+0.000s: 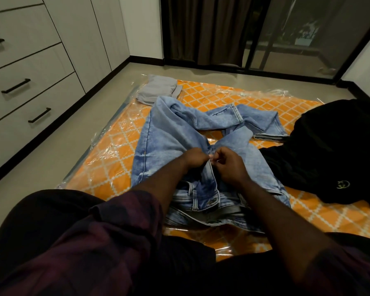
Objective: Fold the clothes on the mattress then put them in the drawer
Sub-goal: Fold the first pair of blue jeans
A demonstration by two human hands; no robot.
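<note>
An orange mattress (pixel 107 167) with a white lattice pattern, wrapped in clear plastic, lies on the floor and fills the middle of the frame. A white bank of drawers (pixel 26 67) with black handles runs along the upper left, every drawer closed. A dark curtain (pixel 201 28) hangs across the top.

A pair of light blue jeans (pixel 169 133) is spread over the centre of the mattress, waistband toward the bottom of the frame, the legs reaching up and bending off to the right. A black garment (pixel 329 146) is heaped at the right edge, just beside the leg ends. A grey garment (pixel 156 89) sits folded at the upper left corner of the mattress, touching the top of the jeans.

The person's left hand (pixel 193 158) and right hand (pixel 229 165) meet at the fly of the jeans, above the waistband. The left fingers are curled around a fold of denim on the left of the opening. The right thumb and forefinger pinch the cloth at the fly, the two hands almost touching.
</note>
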